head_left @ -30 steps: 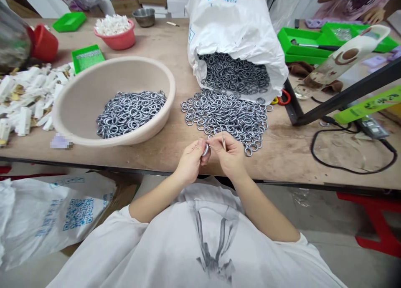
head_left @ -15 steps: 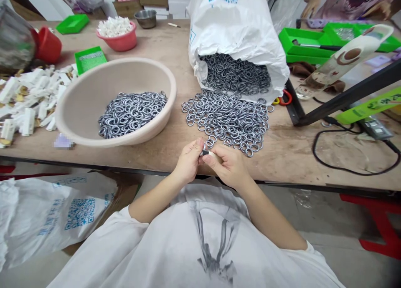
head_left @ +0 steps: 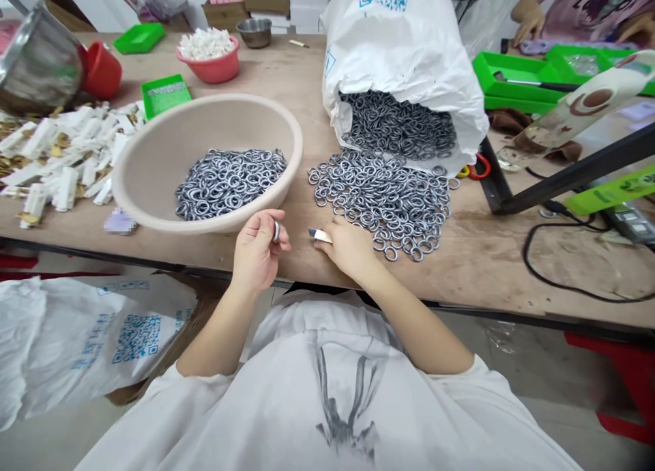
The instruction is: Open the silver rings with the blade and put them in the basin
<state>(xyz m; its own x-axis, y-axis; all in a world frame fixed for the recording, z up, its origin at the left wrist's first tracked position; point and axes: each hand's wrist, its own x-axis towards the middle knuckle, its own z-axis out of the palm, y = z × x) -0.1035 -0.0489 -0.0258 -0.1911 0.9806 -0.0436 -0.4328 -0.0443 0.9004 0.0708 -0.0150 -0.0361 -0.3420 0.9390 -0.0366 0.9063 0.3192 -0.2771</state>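
Datum: clock read from the wearer's torso (head_left: pixel 340 382), 12 straight ahead.
Left hand (head_left: pixel 256 256): 11 o'clock, over the near edge of the desk (head_left: pixel 297 256); fingers pinched on one grey ring (head_left: pixel 276 231).
Right hand (head_left: pixel 351 249): 12 o'clock, apart from the left; fingers closed around a pale tool (head_left: pixel 321 235), dark tip towards 9 o'clock.
Ring heap (head_left: pixel 391 194): 1 o'clock, on the desk, just beyond the right hand; contact cannot be told.
Basin (head_left: pixel 148 157): 11 o'clock, just beyond the left hand; grey rings massed inside.
White pieces (head_left: pixel 66 184): 10 o'clock, strewn beside the basin.
White bag (head_left: pixel 404 48): between 12 and 1 o'clock, behind the heap; mouth towards the wearer, rings within.
Co-worker's hand (head_left: pixel 529 27): 1 o'clock, far side, near green trays (head_left: pixel 532 67).
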